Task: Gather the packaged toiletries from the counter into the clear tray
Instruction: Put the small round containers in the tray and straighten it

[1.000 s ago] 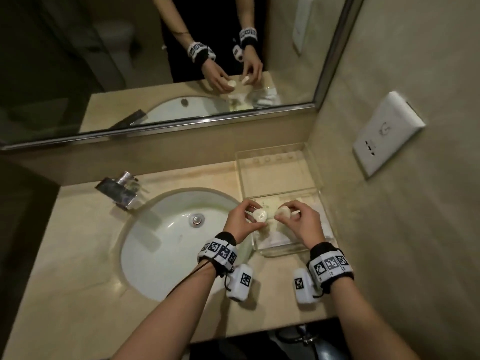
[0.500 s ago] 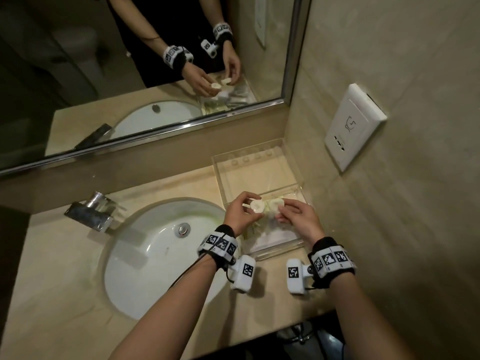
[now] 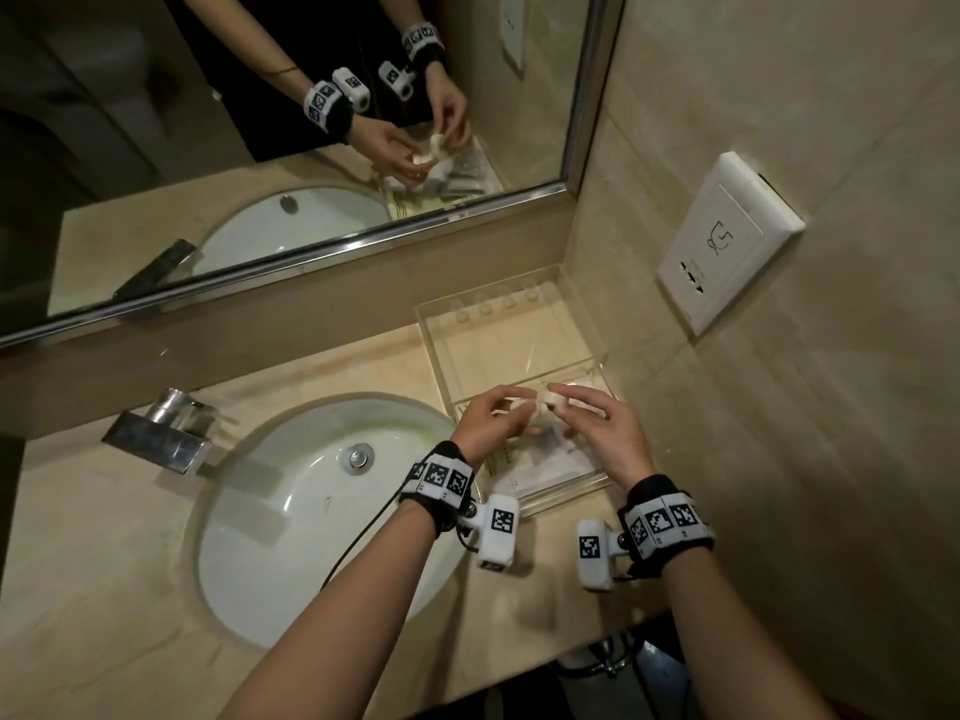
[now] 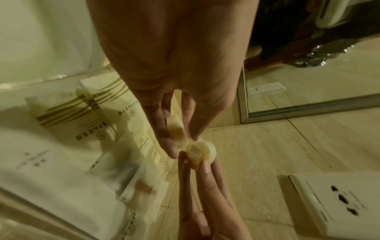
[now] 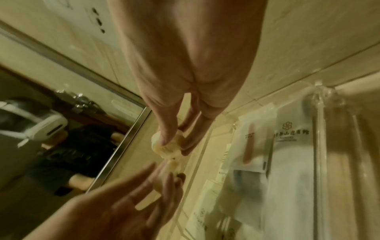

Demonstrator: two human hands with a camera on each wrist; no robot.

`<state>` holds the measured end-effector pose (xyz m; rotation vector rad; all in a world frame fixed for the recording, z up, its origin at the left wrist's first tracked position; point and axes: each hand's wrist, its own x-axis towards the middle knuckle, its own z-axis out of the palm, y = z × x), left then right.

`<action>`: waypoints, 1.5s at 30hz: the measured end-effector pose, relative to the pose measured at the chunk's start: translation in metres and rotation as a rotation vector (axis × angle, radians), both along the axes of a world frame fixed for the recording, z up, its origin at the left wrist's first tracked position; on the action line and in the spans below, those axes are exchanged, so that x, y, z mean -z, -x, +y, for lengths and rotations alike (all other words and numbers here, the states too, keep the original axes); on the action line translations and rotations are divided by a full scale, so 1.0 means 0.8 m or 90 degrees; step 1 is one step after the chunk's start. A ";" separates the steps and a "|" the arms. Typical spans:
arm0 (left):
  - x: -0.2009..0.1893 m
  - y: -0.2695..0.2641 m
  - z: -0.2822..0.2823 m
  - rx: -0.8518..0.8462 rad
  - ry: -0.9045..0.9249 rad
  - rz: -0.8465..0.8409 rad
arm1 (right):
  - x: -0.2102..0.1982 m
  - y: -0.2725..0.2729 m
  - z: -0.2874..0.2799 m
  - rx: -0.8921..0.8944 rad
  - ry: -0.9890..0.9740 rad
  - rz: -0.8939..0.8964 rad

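Head view: left hand [image 3: 485, 426] and right hand [image 3: 605, 433] raised side by side above the near half of the clear tray [image 3: 597, 356], each pinching one small round wrapped soap between thumb and fingertips. Left soap [image 3: 519, 405] and right soap [image 3: 551, 396] held almost touching, level with each other, over the tray's interior. Remaining fingers of both hands loosely spread, not wrapped round anything else. Tray set on the beige counter [image 3: 104, 537], in the corner against the tiled side wall, just right of the white sink [image 3: 291, 511]. Flat white packets [image 3: 540, 467] lying inside the tray's near end, below the hands. Chrome faucet [image 3: 161, 433] at the sink's left rim. White wall socket [image 3: 727, 246] mounted on the side wall above the tray. Mirror [image 3: 260, 122] above the counter, reflecting both hands and the soaps.

Left wrist view: thumb and fingers [image 4: 164, 128] closed on the pale soap disc [image 4: 176, 129]; opposite hand [image 4: 205, 194] entering from below, gripping its own disc [image 4: 200, 153] by the rim, the two discs nearly in contact. Printed sachets [image 4: 98, 113] spread flat beneath, partly blurred.

Right wrist view: fingertips [image 5: 166, 136] pinching the soap [image 5: 168, 146]; other hand [image 5: 123, 203] below with fingers extended, second soap [image 5: 172, 167] at its tips. Tray wall [image 5: 318, 146] and packets [image 5: 287, 146] to the right.
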<state>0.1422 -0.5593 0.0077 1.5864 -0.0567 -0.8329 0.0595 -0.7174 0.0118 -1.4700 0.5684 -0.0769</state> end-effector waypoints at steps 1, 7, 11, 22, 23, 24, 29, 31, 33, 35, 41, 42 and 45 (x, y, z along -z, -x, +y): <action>-0.001 0.001 0.000 -0.017 0.017 0.031 | 0.000 0.000 0.001 -0.014 0.024 -0.020; 0.001 0.001 0.004 -0.034 0.062 0.086 | -0.010 0.000 0.008 -0.065 0.019 -0.064; 0.003 0.001 0.007 -0.038 0.103 0.105 | -0.010 -0.003 0.004 -0.038 -0.036 -0.040; 0.014 0.002 0.007 -0.018 0.020 0.023 | 0.025 -0.034 -0.018 0.123 0.257 0.176; 0.016 0.003 0.009 -0.013 0.017 0.023 | 0.031 -0.039 -0.021 0.107 0.306 0.186; 0.018 0.004 0.010 -0.011 0.016 0.024 | 0.037 -0.044 -0.023 0.089 0.343 0.188; 0.025 0.007 0.013 -0.007 0.013 0.039 | 0.045 -0.066 -0.030 0.076 0.436 0.232; 0.027 0.006 0.014 -0.014 0.013 0.045 | 0.044 -0.068 -0.031 0.065 0.460 0.248; 0.029 0.006 0.013 -0.026 0.011 0.047 | 0.048 -0.069 -0.033 0.045 0.483 0.254; 0.029 0.006 0.011 -0.032 0.014 0.047 | 0.054 -0.068 -0.036 0.029 0.514 0.258; 0.026 0.004 0.003 -0.034 0.017 0.043 | 0.062 -0.065 -0.039 -0.040 0.647 0.239; 0.026 0.004 0.002 -0.033 0.016 0.038 | 0.063 -0.065 -0.039 -0.042 0.652 0.238; 0.024 0.003 0.000 -0.032 0.009 0.028 | 0.064 -0.069 -0.040 -0.053 0.641 0.233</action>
